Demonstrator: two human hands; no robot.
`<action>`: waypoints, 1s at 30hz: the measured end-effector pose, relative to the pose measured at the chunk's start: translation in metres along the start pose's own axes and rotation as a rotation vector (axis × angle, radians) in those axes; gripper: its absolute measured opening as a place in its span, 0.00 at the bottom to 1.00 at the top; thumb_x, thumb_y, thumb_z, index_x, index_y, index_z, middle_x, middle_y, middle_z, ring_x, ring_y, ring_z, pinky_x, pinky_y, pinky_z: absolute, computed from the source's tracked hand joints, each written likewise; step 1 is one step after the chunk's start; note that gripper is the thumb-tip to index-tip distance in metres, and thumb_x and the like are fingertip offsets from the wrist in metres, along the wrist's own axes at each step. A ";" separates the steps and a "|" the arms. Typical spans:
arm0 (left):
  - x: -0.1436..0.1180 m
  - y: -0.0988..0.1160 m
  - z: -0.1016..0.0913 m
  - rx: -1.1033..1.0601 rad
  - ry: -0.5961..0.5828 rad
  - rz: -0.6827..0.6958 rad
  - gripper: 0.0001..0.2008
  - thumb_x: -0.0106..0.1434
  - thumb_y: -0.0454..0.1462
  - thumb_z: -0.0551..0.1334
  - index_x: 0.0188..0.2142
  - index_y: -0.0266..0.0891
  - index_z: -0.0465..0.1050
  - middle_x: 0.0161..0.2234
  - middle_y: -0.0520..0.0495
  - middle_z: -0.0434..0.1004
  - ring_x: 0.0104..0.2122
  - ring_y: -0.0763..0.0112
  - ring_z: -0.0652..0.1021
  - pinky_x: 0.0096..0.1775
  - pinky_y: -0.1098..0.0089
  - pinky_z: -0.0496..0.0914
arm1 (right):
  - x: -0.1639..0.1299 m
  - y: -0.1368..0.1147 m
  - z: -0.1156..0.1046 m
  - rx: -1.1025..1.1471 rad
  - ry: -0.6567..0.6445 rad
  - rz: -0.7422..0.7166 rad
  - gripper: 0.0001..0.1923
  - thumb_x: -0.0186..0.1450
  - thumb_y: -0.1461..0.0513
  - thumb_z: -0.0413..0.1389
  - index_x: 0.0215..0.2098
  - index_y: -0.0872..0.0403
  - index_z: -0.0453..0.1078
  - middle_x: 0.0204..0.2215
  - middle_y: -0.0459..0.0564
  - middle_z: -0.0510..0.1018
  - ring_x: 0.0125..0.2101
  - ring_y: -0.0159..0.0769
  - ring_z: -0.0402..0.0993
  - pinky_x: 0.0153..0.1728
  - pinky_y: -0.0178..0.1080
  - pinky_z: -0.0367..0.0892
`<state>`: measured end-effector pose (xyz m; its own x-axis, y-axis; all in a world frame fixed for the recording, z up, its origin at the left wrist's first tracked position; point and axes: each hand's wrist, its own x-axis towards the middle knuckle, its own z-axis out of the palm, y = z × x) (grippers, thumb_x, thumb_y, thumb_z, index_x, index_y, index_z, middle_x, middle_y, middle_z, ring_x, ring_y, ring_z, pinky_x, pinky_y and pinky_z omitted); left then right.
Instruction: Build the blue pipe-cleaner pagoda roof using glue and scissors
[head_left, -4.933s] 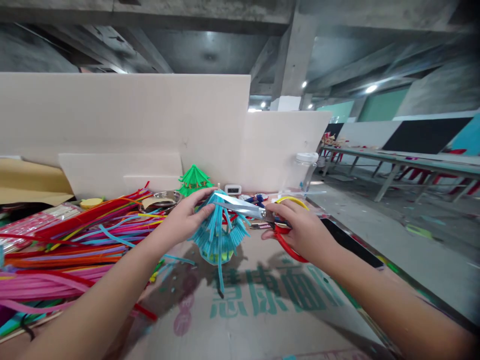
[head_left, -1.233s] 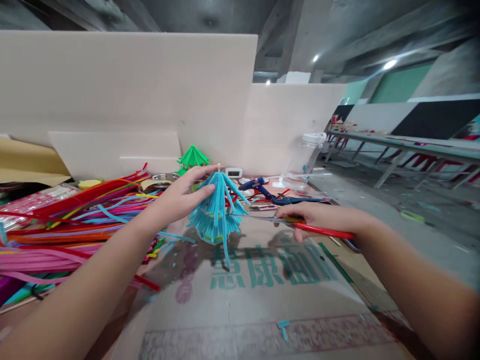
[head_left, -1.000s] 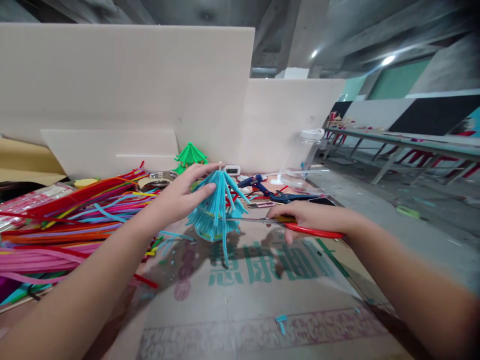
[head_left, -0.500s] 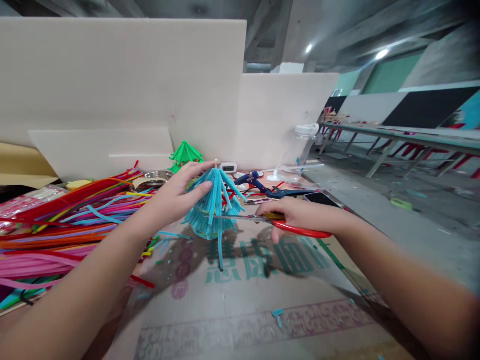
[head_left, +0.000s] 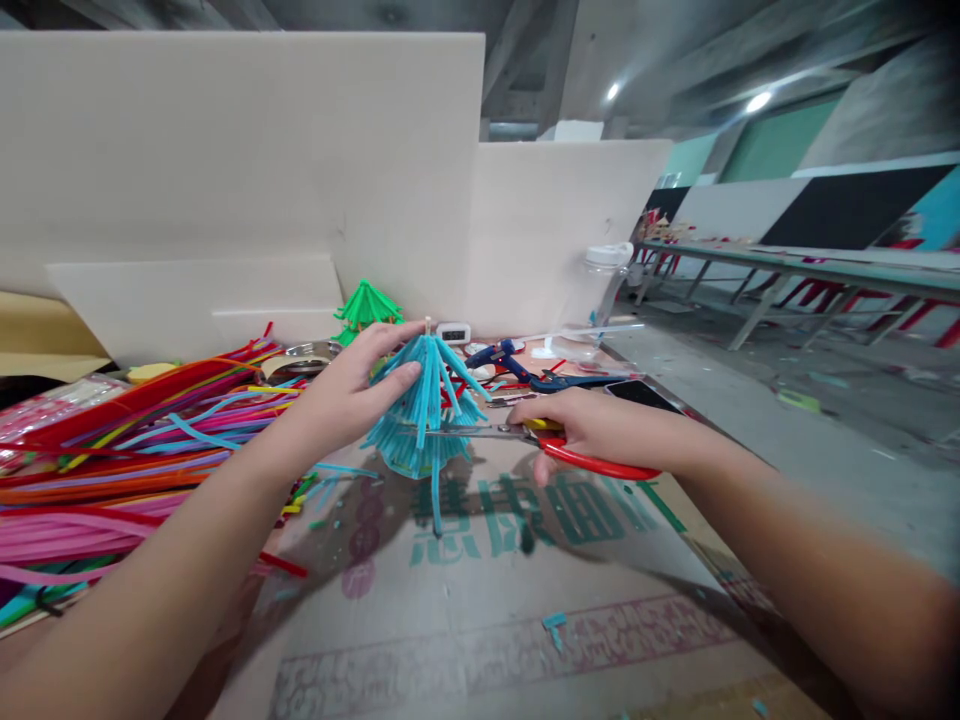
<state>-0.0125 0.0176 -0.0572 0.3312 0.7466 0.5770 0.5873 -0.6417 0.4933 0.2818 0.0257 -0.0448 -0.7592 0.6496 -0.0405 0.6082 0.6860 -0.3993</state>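
Broadly, the bench (head_left: 495, 640) is covered by a flattened cardboard sheet (head_left: 525, 560) printed with green characters, and pale boards (head_left: 240, 150) stand upright along its far edge. To the left lies a big heap of coloured pipe cleaners (head_left: 127, 450), their long strands running roughly left to right.

At the middle of the bench stands the blue pipe-cleaner pagoda (head_left: 424, 415), upright, its long axis vertical, with one loose blue strand (head_left: 435, 495) hanging down past its skirt to the cardboard. The left hand (head_left: 345, 395) is the nearer one: its fingers (head_left: 390, 378) curl over the pagoda's upper left side and steady it. The right hand (head_left: 600, 430) comes in from the right, closed around the red handles of the scissors (head_left: 525, 435). The blades lie about level, pointing left, with their tips at the pagoda's lower fringe, just above where the loose strand hangs. Whether the blades are parted or shut cannot be told from here.

Behind the pagoda sit a green pipe-cleaner pagoda (head_left: 365, 305), a metal dish (head_left: 304, 352), a blue glue gun (head_left: 510, 360) and a small white timer (head_left: 454, 332); a clear plastic jar (head_left: 604, 280) stands farther right. Small blue offcuts (head_left: 555, 625) dot the cardboard. Nothing lies between scissors and fringe.
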 end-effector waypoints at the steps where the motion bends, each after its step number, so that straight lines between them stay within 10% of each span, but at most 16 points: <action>1: 0.000 0.000 0.000 0.000 -0.001 0.004 0.24 0.68 0.44 0.57 0.62 0.45 0.63 0.57 0.44 0.69 0.56 0.58 0.71 0.61 0.53 0.59 | 0.000 0.000 0.000 0.003 -0.001 -0.003 0.09 0.61 0.62 0.56 0.40 0.52 0.71 0.34 0.48 0.80 0.30 0.35 0.72 0.28 0.33 0.59; 20: 0.005 -0.029 0.000 -0.171 0.047 -0.116 0.28 0.66 0.47 0.58 0.63 0.42 0.62 0.60 0.40 0.68 0.57 0.54 0.70 0.60 0.52 0.62 | 0.011 0.009 0.014 0.052 -0.057 -0.081 0.05 0.59 0.66 0.57 0.34 0.51 0.72 0.30 0.44 0.82 0.31 0.35 0.74 0.30 0.33 0.60; 30: 0.008 -0.037 0.001 -0.276 0.082 -0.119 0.27 0.66 0.47 0.59 0.62 0.41 0.63 0.61 0.39 0.66 0.59 0.55 0.69 0.60 0.53 0.62 | 0.021 0.044 0.035 -0.032 -0.222 -0.150 0.25 0.60 0.64 0.56 0.56 0.45 0.72 0.45 0.47 0.80 0.42 0.39 0.75 0.41 0.34 0.65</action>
<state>-0.0305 0.0474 -0.0713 0.2046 0.8100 0.5497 0.3918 -0.5824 0.7123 0.2842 0.0577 -0.0956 -0.8712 0.4547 -0.1849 0.4899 0.7814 -0.3866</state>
